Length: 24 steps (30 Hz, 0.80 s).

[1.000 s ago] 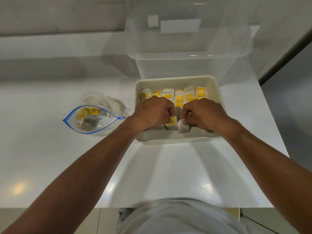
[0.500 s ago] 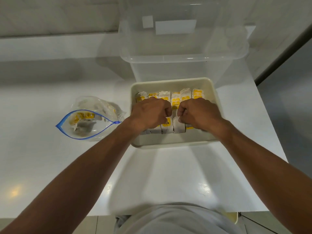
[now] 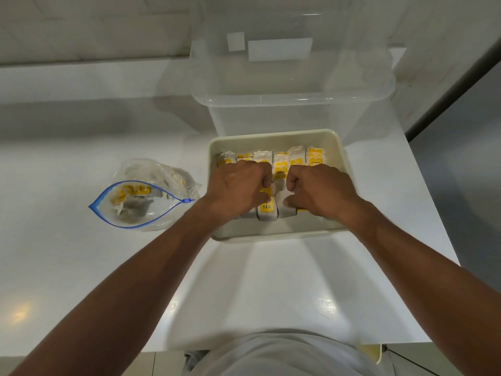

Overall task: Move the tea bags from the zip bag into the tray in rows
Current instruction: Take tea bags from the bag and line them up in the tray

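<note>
Hands sit almost where they were half a second ago: the left hand and the right hand are both down in the cream rectangular plastic tray, knuckles nearly meeting over the near row of yellow-and-white paper tea bags. A second ago the right hand held a white tea bag tipped out at the 6 o'clock side of that row. That bag now stands upright in line, just beside the one with the yellow "TEA" label. The fingers of both hands are curled down over the near row, each thumb pressed to the front of a bag, so both hands grip tea bags. The far row, along the tray's 12 o'clock wall, is unchanged: six bags standing side by side.

The clear zip bag with a blue seal lies at 9 o'clock of the tray, in the same place as before. Its mouth gapes toward the person, and more tea bags lie inside.

Everything rests on a glossy white bench. A large clear plastic storage tub stands at 12 o'clock of the tray; whether the two touch cannot be told. A pale tiled wall runs behind the bench. At 3 o'clock the bench ends at a grey floor. At 6 o'clock the person's light grey shirt shows.
</note>
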{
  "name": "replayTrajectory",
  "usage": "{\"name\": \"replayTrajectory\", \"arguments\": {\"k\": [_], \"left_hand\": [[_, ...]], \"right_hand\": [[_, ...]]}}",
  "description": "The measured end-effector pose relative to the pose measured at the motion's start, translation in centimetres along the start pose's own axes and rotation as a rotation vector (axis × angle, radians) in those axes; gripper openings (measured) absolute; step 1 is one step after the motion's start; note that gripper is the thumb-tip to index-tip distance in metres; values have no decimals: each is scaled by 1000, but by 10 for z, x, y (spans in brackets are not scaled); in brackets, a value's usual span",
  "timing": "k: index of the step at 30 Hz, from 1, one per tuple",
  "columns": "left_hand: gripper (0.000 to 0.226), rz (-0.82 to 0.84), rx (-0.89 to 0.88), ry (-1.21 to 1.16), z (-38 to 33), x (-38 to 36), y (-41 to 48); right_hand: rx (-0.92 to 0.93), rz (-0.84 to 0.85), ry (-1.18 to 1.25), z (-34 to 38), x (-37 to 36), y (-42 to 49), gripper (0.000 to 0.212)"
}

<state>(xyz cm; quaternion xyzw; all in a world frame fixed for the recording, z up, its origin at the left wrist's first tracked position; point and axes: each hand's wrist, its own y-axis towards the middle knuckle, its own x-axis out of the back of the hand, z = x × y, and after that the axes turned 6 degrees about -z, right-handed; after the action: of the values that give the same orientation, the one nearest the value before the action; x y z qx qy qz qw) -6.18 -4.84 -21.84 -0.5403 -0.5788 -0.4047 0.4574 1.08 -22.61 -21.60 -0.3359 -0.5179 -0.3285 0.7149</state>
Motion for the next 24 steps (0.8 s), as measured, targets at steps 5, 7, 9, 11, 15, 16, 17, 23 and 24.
{"name": "replayTrajectory", "arguments": {"k": [5,7,9,11,15,16,17,23,24], "left_hand": [[43,0,-47,205,-12,-7,-12],[44,7,-47,237,-14,-11,-12],[45,-3,-27,248,-13,-11,-9],[44,-17,-5,255,-13,-9,-5],[41,-2,7,257,-13,-8,-3],[40,0,5,253,-12,-9,-3],[39,1,4,248,-12,-9,-3],[37,-14,11,251,-13,-10,-3],[36,-15,6,259,-14,-11,-3]], "right_hand": [[20,49,-5,2,-3,-1,37],[26,41,-14,3,-5,0,37],[24,32,-19,4,-6,1,37],[14,33,-22,4,-7,2,38],[6,39,-15,3,-7,5,37],[3,43,-7,3,-7,5,37],[-1,45,1,2,-6,5,37],[13,26,-20,3,-6,4,33],[18,21,-32,4,-6,4,33]]}}
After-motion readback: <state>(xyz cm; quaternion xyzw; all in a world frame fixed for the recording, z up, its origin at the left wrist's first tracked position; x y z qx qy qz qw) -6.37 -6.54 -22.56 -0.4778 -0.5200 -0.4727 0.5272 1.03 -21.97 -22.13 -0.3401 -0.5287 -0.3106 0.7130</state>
